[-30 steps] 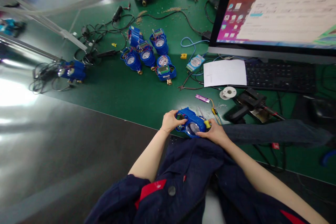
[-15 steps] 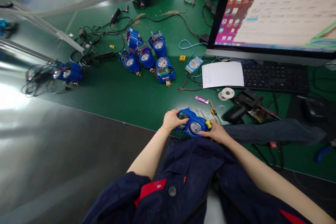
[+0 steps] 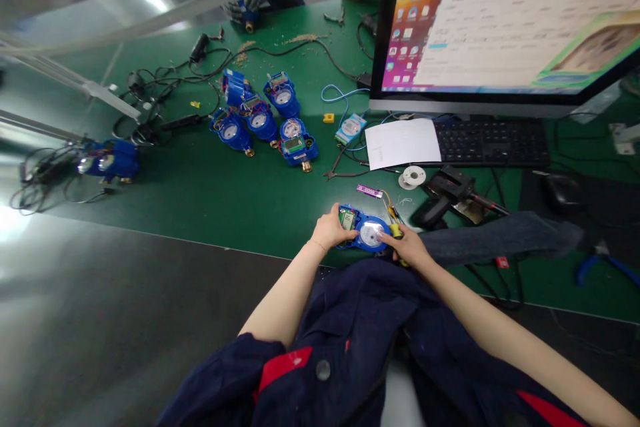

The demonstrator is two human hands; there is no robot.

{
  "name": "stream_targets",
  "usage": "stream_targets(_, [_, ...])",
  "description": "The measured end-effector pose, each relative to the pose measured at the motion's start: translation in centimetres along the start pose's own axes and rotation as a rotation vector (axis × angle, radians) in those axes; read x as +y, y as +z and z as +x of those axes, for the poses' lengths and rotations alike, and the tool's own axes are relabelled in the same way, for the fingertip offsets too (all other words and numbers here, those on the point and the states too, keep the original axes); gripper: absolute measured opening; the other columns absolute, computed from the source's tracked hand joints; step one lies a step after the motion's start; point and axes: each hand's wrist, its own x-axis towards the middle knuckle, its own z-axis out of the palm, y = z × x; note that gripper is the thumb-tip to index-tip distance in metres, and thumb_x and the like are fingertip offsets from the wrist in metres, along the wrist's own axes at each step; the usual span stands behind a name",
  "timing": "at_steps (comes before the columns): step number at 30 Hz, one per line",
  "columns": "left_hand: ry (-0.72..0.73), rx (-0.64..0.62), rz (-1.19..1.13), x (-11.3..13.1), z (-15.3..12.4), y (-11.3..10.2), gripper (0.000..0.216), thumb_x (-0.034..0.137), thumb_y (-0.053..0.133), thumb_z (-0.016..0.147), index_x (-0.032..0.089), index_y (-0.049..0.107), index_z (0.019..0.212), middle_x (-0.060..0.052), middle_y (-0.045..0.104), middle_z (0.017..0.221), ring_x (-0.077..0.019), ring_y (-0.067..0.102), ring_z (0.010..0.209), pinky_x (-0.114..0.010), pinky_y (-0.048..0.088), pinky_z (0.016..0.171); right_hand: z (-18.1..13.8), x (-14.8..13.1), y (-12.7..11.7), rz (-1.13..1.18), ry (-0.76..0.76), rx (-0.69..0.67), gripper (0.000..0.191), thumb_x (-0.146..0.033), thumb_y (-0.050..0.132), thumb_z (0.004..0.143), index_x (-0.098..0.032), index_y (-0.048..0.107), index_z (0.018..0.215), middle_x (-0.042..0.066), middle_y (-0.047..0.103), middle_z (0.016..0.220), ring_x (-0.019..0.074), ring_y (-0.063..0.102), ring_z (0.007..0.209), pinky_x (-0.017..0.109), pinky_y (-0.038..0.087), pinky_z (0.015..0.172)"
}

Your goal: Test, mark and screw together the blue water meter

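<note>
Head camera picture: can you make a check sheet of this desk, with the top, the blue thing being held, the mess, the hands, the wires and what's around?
Surface: green mat over a dark table edge.
Job's things: blue meter, round dial facing up, at the near edge of the mat.
Clutter: cluster of blue meters, one more blue meter far left, white paper, solder spool.
Hands: left hand grips the meter's left side; right hand holds its right side.
Cables: black tangle, blue wire.
Surroundings: monitor, keyboard, a co-worker's gloved hand opposite.
</note>
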Motion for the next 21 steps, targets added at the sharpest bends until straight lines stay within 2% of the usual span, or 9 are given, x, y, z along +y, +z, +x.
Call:
stream_targets(4, [-0.004, -0.001, 0.024, 0.5, 0.4, -0.3, 0.096, 0.045, 0.071, 0.057, 0.01, 0.027, 0.135, -0.018, 0.062, 0.107, -0.033, 0.059, 0.1, -0.038, 0.046, 0.087, 0.4, 0.3, -0.1, 0.028, -0.031, 0.02, 0.059, -0.058, 0.06, 0.069, -0.014, 0.055, 0.107, -0.004, 0.049, 0.036, 0.0115, 0.047, 0.034, 0.018, 0.032, 0.035])
stream_targets(9, [0.008, 0.003, 0.011, 0.5, 1.2, -0.8, 0.092, 0.046, 0.07, 0.059, 0.016, 0.029, 0.136, -0.014, 0.061, 0.113, -0.0305, 0.057, 0.105, -0.036, 0.044, 0.091, 1.1, 0.2, -0.6, 0.063, -0.088, 0.036, 0.057, -0.061, 0.059, 0.069, -0.015, 0.059, 0.102, -0.003, 0.05, 0.037, 0.0109, 0.047, 0.034, 0.019, 0.033, 0.036])
stream_targets(14, [0.019, 0.035, -0.025, 0.6, 1.5, -0.9, 0.089, 0.043, 0.07, 0.063, 0.024, 0.025, 0.137, -0.008, 0.062, 0.11, -0.0268, 0.059, 0.103, -0.036, 0.045, 0.091, 1.5, -0.3, -1.1, 0.082, -0.108, 0.072, 0.054, -0.059, 0.061, 0.068, -0.015, 0.06, 0.1, -0.005, 0.049, 0.036, 0.0107, 0.046, 0.034, 0.019, 0.032, 0.035])
stream_targets(17, [0.029, 0.05, -0.048, 0.2, 1.3, -0.6, 0.089, 0.046, 0.07, 0.065, 0.022, 0.024, 0.138, -0.01, 0.061, 0.113, -0.0269, 0.058, 0.103, -0.038, 0.045, 0.091, 1.6, -0.5, -1.5, 0.076, -0.104, 0.076, 0.049, -0.057, 0.06, 0.07, -0.015, 0.06, 0.096, -0.005, 0.048, 0.037, 0.0099, 0.047, 0.035, 0.019, 0.034, 0.037])
stream_targets(21, [0.143, -0.004, -0.089, -1.2, 0.9, -0.5, 0.091, 0.044, 0.071, 0.067, 0.016, 0.022, 0.137, -0.01, 0.06, 0.112, -0.021, 0.06, 0.099, -0.032, 0.049, 0.087, 1.9, -1.4, -2.3, 0.032, -0.062, 0.089, 0.047, -0.054, 0.061, 0.071, -0.015, 0.06, 0.097, -0.005, 0.046, 0.035, 0.0116, 0.047, 0.033, 0.02, 0.034, 0.036])
